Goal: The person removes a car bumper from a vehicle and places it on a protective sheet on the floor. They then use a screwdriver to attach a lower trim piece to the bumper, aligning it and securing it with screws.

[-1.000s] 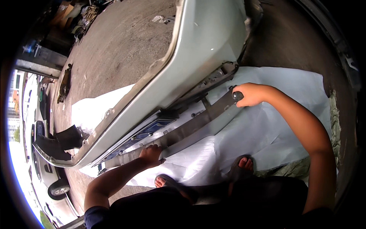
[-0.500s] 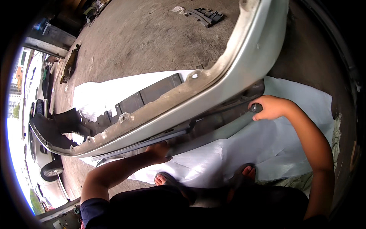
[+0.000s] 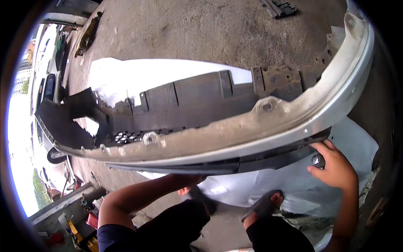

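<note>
A silver car bumper [image 3: 235, 150] stretches across the view, its dirty inner edge and dark plastic inner side showing. Along its near lower edge runs a dark grey trim strip [image 3: 268, 161]. My left hand [image 3: 194, 179] is up against the underside of this strip, left of the middle; its fingers are hidden. At the right end of the strip is my right hand [image 3: 336, 166], with its fingertips at the strip's dark end. A small round shiny metal object [image 3: 317, 160] is held between the thumb and fingers of that hand; I cannot make out its kind.
White sheeting [image 3: 235, 189] lies under the bumper, with my sandaled feet at its near edge. A dark plastic part [image 3: 278, 7] lies on the concrete floor beyond. White cars [image 3: 52, 143] stand at the left. Lower left, a bin [image 3: 63, 218] holds tools.
The trim strip hung lower and apart from the bumper on the right; now it lies along the bumper's edge. My right hand has come up with it. The view has shifted, showing more of the bumper's inside.
</note>
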